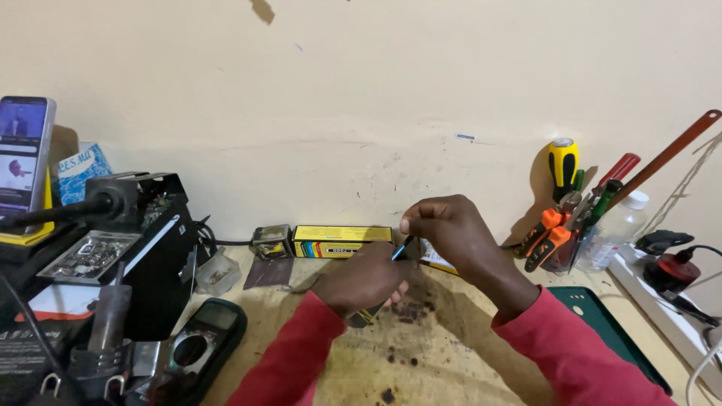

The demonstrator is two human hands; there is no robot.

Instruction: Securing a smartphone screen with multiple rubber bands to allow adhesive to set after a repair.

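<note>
while left hand [361,284] grips tool, right hand [444,225] pinches blue tip [400,250].

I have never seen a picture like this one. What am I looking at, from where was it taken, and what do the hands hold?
The single picture comes from a camera worn on a person's head, looking down at a wooden workbench against a pale wall. There is no machine, only two bare hands in red sleeves. The left hand is closed around a dark tool handle. The right hand pinches a thin blue piece at its tip; what it is exactly is too small to tell. Around them lie a yellow box, a black meter, a black repair station, a phone propped up, and a holder of screwdrivers and pliers.
</note>
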